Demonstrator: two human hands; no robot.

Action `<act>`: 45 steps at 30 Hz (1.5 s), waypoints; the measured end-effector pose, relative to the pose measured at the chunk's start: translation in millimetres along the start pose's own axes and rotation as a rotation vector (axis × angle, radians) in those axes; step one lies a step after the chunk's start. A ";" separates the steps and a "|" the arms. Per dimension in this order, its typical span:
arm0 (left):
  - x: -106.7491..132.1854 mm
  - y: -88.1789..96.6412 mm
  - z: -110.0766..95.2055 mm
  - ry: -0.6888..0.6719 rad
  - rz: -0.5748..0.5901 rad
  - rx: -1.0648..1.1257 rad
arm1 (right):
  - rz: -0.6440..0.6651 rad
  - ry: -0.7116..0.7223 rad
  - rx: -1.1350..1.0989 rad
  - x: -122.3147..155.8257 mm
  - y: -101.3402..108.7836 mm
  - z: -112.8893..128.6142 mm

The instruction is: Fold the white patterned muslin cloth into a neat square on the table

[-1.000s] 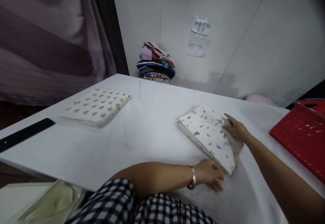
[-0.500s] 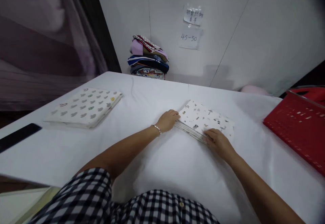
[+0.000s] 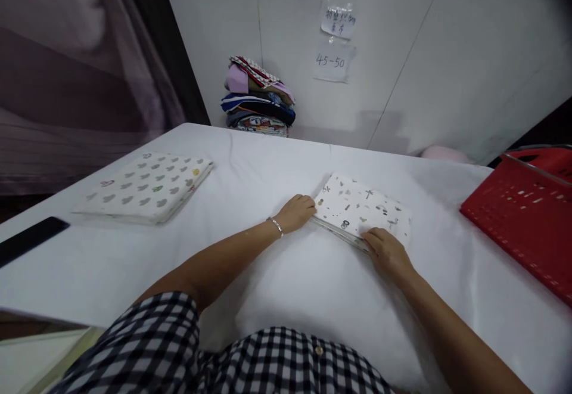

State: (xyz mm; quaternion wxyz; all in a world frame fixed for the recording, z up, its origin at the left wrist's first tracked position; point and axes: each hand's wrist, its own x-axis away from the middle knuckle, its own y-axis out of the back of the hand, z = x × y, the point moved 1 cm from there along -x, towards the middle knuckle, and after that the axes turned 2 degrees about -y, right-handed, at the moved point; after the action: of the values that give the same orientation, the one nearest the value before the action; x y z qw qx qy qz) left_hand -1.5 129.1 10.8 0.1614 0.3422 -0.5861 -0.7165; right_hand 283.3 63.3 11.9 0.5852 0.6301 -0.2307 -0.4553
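Observation:
A folded white cloth (image 3: 357, 206) with small grey and tan prints lies on the white-covered table (image 3: 277, 161), its layers showing along the near edge. At its left corner, my left hand (image 3: 295, 212) grips the edge with fingers together; a silver bracelet circles that wrist. My right hand (image 3: 388, 254) is closed over the near right part of the edge, with the thumb side on top. The fingertips under the layers are hidden. A second folded cloth (image 3: 145, 188), white with rows of grey shapes, rests at the left of the table, apart from both hands.
A black flat object (image 3: 31, 240) lies at the table's left edge. On the right stands a red perforated basket (image 3: 522, 215). Behind the table, a pile of folded fabrics (image 3: 259, 99) leans near the wall, where two paper signs (image 3: 334, 60) hang.
Both hands keep their hold on the folded cloth, whose near-edge layers look pressed a little flatter and more even. The view has shifted slightly.

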 end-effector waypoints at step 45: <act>-6.9 0.3 -50.1 -0.023 -0.019 0.151 | -0.086 -0.049 0.005 18.4 -0.5 -19.8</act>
State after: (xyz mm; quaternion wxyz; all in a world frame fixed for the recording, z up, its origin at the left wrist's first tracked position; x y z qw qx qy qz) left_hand 37.3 96.8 9.2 0.1216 0.3505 -0.6369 -0.6758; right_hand 308.7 58.7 3.9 0.5577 0.6296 -0.2185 -0.4947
